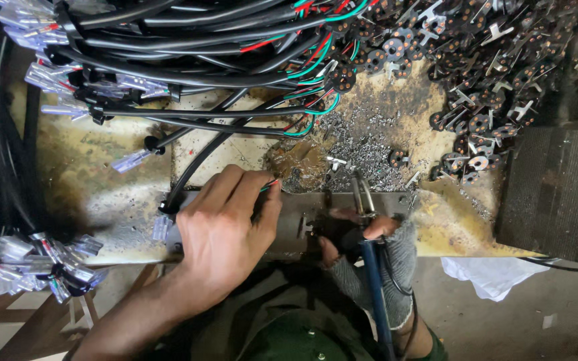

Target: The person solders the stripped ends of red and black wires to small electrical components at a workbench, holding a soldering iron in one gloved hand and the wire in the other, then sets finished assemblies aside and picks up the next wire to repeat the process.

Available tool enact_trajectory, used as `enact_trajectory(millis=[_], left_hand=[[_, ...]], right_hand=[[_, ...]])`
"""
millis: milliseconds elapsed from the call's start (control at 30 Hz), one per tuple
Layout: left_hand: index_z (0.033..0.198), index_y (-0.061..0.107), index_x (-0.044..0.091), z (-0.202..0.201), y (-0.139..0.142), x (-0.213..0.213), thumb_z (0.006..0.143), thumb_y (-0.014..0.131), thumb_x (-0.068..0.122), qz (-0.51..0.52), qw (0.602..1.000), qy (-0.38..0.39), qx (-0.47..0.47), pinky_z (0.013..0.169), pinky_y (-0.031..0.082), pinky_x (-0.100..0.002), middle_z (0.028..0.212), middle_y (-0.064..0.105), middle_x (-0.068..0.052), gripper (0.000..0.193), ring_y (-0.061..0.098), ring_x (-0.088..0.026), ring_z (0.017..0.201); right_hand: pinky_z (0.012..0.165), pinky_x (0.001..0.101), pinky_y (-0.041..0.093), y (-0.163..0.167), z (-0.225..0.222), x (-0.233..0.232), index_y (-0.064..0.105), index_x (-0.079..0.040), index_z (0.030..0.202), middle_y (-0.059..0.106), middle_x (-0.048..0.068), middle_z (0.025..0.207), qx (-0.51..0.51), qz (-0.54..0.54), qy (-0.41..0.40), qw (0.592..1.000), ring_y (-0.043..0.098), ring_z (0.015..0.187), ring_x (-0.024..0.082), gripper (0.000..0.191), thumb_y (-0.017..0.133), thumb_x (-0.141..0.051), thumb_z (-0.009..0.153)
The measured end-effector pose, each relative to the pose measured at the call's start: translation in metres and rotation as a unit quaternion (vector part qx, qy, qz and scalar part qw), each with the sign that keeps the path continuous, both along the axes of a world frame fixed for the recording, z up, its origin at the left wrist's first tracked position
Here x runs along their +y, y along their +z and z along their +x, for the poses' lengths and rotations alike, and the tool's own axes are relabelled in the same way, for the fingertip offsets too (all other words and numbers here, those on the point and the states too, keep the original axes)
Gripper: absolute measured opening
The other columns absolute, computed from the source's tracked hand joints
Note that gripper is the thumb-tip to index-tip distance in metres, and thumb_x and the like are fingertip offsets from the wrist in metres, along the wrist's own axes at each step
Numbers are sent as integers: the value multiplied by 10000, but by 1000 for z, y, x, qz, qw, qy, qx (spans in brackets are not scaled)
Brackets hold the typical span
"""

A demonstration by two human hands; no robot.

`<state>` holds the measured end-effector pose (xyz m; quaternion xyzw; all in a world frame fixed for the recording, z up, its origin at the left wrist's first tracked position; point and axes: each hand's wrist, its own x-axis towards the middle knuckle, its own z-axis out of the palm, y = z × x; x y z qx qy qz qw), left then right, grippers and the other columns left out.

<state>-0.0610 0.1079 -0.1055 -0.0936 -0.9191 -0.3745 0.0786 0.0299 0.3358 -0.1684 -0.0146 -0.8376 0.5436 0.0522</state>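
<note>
Two hands at metal plate (302, 220) on tabletop (102, 174): left hand (225, 224) pinched black cable (195, 167) end against plate, steadying it; gloved right hand (376, 257) gripped blue-handled tool (372, 281) beside plate, jaws toward it.

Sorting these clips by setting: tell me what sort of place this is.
Probably a small wiring or cable-assembly workshop. Bundles of black cables with clear-sleeved terminals cover a stained workbench, a heap of small metal terminal parts lies nearby, and the gloved right hand grips a blue-handled tool.
</note>
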Motion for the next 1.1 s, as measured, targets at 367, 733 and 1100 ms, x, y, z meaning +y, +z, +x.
enact_trajectory(millis=[367, 733, 1100], left_hand=[[870, 703, 59, 24, -1, 4, 834, 804, 109, 142, 981, -78, -104, 530, 506, -358, 756, 668, -74, 119, 660, -257, 616], [942, 724, 78, 18, 1, 1, 882, 807, 122, 83, 995, 31, -39, 526, 503, -339, 823, 699, -61, 112, 656, -201, 598], [806, 693, 72, 15, 0, 8, 832, 792, 130, 127, 980, -62, -141, 540, 523, -373, 752, 681, -72, 118, 681, -260, 616]], right_hand=[[616, 260, 472, -11, 19, -8, 482, -71, 1035, 620, 50, 869, 52, 171, 3, 984, 585, 682, 122, 523, 910, -95, 735], [899, 352, 557, -18, 10, -6, 547, 71, 1114, 659, 248, 1143, -383, -632, -129, 661, 658, 1013, 289, 334, 675, -129, 880], [798, 299, 534, -3, 11, 0, 531, 1, 1116, 649, 155, 1042, -140, -174, -30, 974, 640, 887, 213, 386, 762, -184, 867]])
